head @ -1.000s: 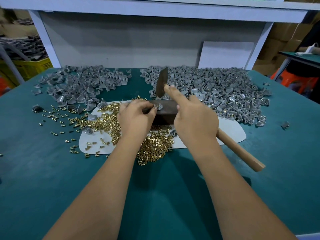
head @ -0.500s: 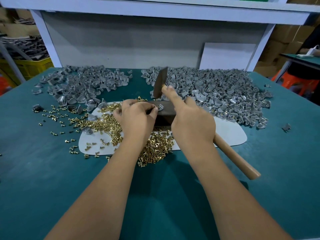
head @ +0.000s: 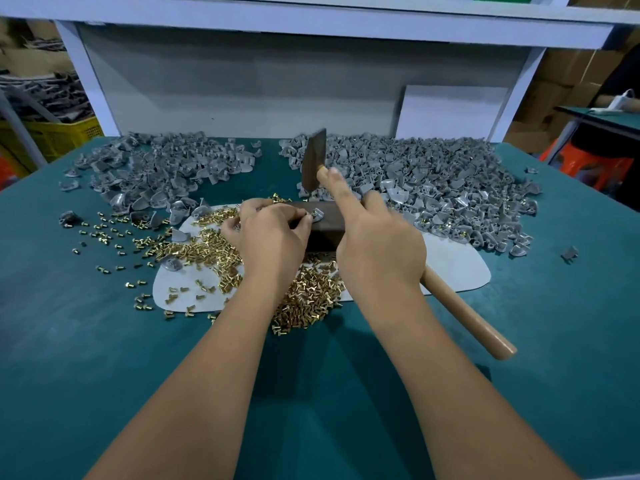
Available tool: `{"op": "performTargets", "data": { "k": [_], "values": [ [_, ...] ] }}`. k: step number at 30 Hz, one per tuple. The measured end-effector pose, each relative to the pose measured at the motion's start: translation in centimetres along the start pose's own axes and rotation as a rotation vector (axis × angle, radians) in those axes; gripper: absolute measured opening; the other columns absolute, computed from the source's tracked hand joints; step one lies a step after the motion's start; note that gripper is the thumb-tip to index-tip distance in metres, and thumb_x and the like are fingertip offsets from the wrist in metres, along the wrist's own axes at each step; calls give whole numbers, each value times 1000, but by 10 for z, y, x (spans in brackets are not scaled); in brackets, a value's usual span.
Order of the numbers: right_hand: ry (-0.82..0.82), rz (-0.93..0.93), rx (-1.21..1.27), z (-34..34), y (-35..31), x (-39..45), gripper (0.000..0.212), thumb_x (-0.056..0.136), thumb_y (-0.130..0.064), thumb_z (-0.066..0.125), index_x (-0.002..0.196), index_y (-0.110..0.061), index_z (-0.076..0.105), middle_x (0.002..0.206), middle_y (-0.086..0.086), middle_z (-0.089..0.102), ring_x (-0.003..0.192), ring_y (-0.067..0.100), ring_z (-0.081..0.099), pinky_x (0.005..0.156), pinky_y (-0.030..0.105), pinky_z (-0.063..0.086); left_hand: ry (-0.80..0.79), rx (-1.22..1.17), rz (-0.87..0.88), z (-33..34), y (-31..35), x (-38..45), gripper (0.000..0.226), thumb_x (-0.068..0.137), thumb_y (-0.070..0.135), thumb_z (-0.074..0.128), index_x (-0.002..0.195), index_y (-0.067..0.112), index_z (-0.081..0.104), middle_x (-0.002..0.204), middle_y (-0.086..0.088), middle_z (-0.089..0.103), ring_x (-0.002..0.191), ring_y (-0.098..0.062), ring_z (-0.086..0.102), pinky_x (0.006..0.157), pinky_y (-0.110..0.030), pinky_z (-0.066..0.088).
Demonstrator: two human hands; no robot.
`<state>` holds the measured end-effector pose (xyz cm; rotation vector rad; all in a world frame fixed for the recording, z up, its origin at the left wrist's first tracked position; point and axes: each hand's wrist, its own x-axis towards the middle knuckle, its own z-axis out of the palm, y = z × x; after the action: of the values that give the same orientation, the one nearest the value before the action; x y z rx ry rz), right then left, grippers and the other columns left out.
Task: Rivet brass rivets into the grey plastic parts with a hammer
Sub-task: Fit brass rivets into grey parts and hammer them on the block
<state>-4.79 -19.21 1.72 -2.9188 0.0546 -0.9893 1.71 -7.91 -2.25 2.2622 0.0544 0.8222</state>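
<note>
Head view, near to far, all placed against the dark block [head: 325, 226] at centre. Nearest: green table [head: 104, 375], two bare forearms reaching in. Loose brass rivets [head: 304, 299] heaped on the near and left sides of the block, spilling off a pale mat [head: 457, 268]. Left hand [head: 270, 233] just left of the block, fingertips pinched on one grey plastic part [head: 317, 214] seated on the block's top. Right hand [head: 377, 244] at the block's right, fingers wrapped round the hammer [head: 313, 164] handle, index finger laid straight along it; head raised above and behind the block. Beyond: one pile of grey parts far left [head: 162, 171], a larger pile far right [head: 433, 181]. Cannot tell which pile is riveted. Judgement: mid-cycle, part positioned, blow not yet struck; plenty of rivets and parts left.
</note>
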Motion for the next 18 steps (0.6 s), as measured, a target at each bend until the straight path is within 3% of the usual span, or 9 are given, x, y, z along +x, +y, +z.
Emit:
{"op": "performTargets", "data": {
  "k": [4, 7, 11, 15, 18],
  "values": [
    [-103, -16, 33, 3, 2, 0, 74, 90, -9, 46, 148, -44, 18, 100, 3, 54, 65, 23, 36, 53, 33, 27, -22, 30, -3, -1, 0, -1, 13, 87, 38, 68, 93, 31, 78, 100, 10, 70, 121, -12, 44, 100, -44, 19],
    [-42, -14, 19, 3, 1, 1, 74, 90, -9, 46, 149, -44, 17, 97, 3, 53, 65, 23, 39, 53, 33, 28, -11, -4, -5, -1, 1, 0, 14, 87, 37, 69, 93, 29, 78, 100, 8, 70, 120, -12, 46, 99, -42, 16],
    [-140, 5, 89, 7, 6, 3, 77, 86, -6, 47, 146, -47, 20, 104, 5, 56, 70, 28, 53, 55, 32, 31, -17, 31, -8, -4, 3, -2, 13, 89, 35, 66, 94, 32, 78, 100, 16, 71, 121, -12, 44, 96, -40, 16],
    [-17, 90, 49, 12, 17, 5, 77, 84, -4, 52, 145, -42, 25, 102, 10, 55, 60, 25, 42, 52, 31, 27, -138, -57, -95, -5, 0, 1, 11, 91, 36, 64, 91, 35, 75, 93, 26, 60, 123, -13, 34, 96, -39, 15],
    [-92, 183, -8, 20, 33, 13, 76, 84, -2, 53, 142, -41, 25, 119, 15, 47, 57, 24, 40, 49, 30, 24, -215, -151, -164, -5, -1, 4, 10, 92, 36, 63, 94, 36, 72, 93, 32, 52, 122, -6, 28, 98, -36, 13]
  ]
}}
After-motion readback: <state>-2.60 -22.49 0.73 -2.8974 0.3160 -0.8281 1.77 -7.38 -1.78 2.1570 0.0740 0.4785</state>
